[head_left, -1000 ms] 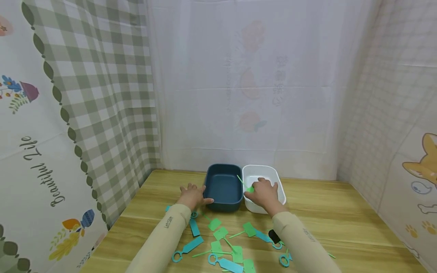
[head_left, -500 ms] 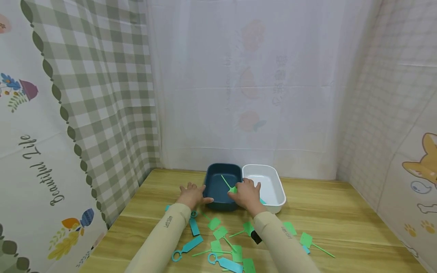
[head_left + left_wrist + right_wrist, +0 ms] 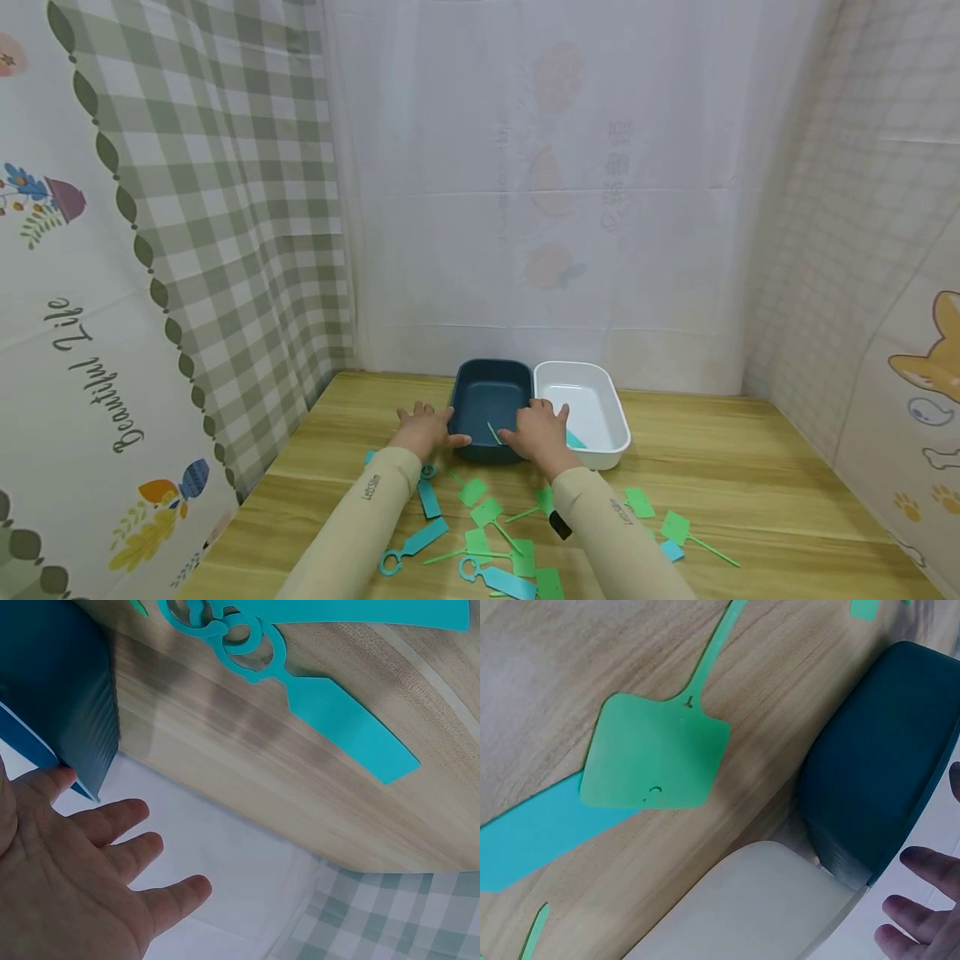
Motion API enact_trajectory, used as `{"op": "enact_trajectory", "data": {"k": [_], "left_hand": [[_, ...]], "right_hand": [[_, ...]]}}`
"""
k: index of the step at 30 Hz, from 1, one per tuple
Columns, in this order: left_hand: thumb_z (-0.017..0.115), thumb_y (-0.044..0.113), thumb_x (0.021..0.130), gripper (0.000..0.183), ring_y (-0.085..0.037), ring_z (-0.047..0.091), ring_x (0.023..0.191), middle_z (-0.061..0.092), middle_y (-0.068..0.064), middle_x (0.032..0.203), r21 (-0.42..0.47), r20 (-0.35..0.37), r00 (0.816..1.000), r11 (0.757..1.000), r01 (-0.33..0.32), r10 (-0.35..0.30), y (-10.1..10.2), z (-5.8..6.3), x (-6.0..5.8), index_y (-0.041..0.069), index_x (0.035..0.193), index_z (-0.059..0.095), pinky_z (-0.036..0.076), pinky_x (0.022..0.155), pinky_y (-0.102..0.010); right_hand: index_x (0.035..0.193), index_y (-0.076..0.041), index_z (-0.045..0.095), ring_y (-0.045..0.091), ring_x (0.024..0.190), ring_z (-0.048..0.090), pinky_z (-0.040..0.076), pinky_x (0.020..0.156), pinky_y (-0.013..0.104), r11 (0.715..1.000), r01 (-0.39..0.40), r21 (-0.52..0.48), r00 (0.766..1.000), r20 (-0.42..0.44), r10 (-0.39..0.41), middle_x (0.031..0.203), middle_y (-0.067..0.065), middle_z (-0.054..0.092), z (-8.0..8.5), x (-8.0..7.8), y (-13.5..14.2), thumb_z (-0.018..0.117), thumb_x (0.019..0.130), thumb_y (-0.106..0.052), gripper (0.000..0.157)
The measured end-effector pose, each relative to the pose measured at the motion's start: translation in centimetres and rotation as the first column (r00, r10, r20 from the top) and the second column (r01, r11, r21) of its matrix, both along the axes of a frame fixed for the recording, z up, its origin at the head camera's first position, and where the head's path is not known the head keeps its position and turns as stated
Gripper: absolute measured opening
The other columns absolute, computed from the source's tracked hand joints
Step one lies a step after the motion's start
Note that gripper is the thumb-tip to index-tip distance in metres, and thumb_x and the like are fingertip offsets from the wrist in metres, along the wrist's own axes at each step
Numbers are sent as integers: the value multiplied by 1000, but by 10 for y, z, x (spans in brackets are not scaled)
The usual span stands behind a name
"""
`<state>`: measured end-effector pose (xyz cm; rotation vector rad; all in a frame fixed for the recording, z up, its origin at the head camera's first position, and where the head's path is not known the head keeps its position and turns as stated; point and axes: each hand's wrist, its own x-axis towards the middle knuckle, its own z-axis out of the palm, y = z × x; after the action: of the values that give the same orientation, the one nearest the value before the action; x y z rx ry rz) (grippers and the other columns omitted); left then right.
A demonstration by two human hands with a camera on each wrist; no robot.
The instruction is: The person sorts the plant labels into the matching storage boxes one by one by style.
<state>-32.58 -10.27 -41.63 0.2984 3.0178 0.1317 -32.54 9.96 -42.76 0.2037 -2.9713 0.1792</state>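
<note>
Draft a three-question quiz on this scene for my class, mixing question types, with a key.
1. True or false: the right hand is nearer the white bin than the left hand is.
2. Multiple choice: which bin visibly holds a blue tag?
A. dark
B. white
3. Fill in: the loose tags on the table are blue or (blank).

Key: 1, true; 2, B; 3, green.

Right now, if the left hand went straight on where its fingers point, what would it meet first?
Probably the white curtain, though depth is unclear; the dark blue bin stands beside the left hand.
</note>
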Motion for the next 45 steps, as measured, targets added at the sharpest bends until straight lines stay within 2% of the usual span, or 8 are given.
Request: {"op": "enact_trajectory", "data": {"k": [5, 13, 23, 36, 45], "left_hand": [[53, 64, 93, 77, -46, 25, 144, 42, -27, 148, 9, 13, 1000, 1000, -2, 2, 1, 0, 0, 15, 151, 43, 18, 110, -70], [52, 64, 93, 77, -46, 24, 144, 40, -27, 149, 4, 22, 1000, 1000, -1, 1, 0, 2, 1, 15, 152, 41, 17, 111, -69], [55, 62, 93, 77, -47, 25, 143, 42, -28, 147, 3, 3, 1000, 1000, 2, -2, -2, 3, 2, 13, 151, 43, 18, 110, -70], [56, 61, 93, 76, -48, 25, 143, 42, -29, 147, 29, 2, 1000, 1000, 9, -9, -2, 1, 3, 12, 150, 44, 17, 109, -71], [55, 63, 92, 78, -48, 28, 141, 45, -29, 144, 21, -14, 1000, 1000, 17, -17, -2, 1, 2, 11, 149, 45, 19, 108, -71]], "right_hand": [[111, -4, 73, 41, 129, 44, 22, 106, 72, 1000, 3, -17, 1000, 5, -3, 134, 23, 55, 3, 2, 5, 69, 89, -50, 51], [116, -6, 71, 41, 128, 45, 24, 105, 71, 1000, -13, 1, 1000, -23, 13, 134, 22, 56, 9, 4, 15, 68, 88, -54, 56], [118, -8, 71, 43, 125, 49, 25, 104, 71, 996, -64, -58, 997, -40, 61, 133, 22, 57, 18, 13, 36, 68, 90, -44, 46], [115, -8, 72, 44, 123, 51, 33, 100, 71, 992, -119, -50, 990, -78, 114, 131, 22, 59, 22, 20, 77, 68, 91, -37, 37], [113, -6, 72, 43, 120, 53, 40, 94, 66, 992, -120, -37, 987, -109, 116, 128, 23, 60, 26, 29, 111, 70, 90, -34, 36]]}}
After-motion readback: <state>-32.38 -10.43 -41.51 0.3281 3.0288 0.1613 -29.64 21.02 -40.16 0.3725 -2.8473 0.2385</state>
